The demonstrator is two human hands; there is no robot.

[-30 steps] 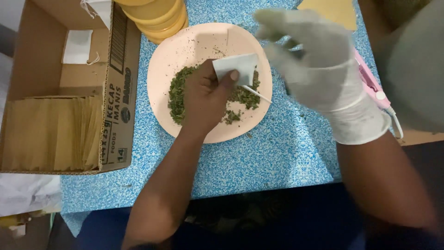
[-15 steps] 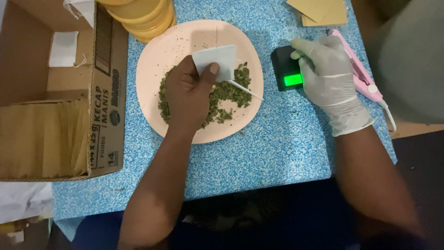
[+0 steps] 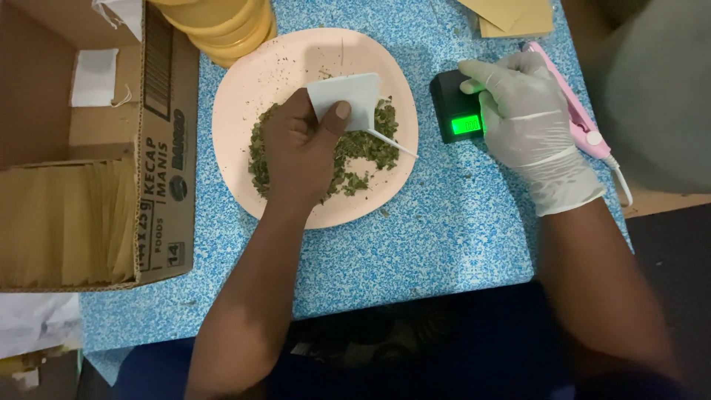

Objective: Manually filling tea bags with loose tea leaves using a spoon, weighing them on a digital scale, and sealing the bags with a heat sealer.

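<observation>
Fingers of the left hand are curling shut, with the thumb pressing a small white paper pouch against them, so the pouch is being gripped at its lower edge. That bare hand is hovering over a heap of chopped green dried leaves, which is lying on a round pale pink plate. A thin white stick is poking out from under the pouch toward the plate's right rim; whether the hand is holding it too cannot be told.

To the right, the right hand, wearing a white glove, is resting with its fingers bent loosely over a small black pocket scale, touching the scale's top right part without clasping it. The scale's green display is glowing just beside the glove. Both plate and scale are sitting on a blue speckled tabletop.

Just behind the gloved hand, a pink handheld tool with a white cord is lying along the table's right edge. On the left, an open cardboard box is holding a row of brown paper envelopes. Farther back, a stack of yellow plates is standing at the pink plate's far rim, and some tan envelopes are lying at the far right.
</observation>
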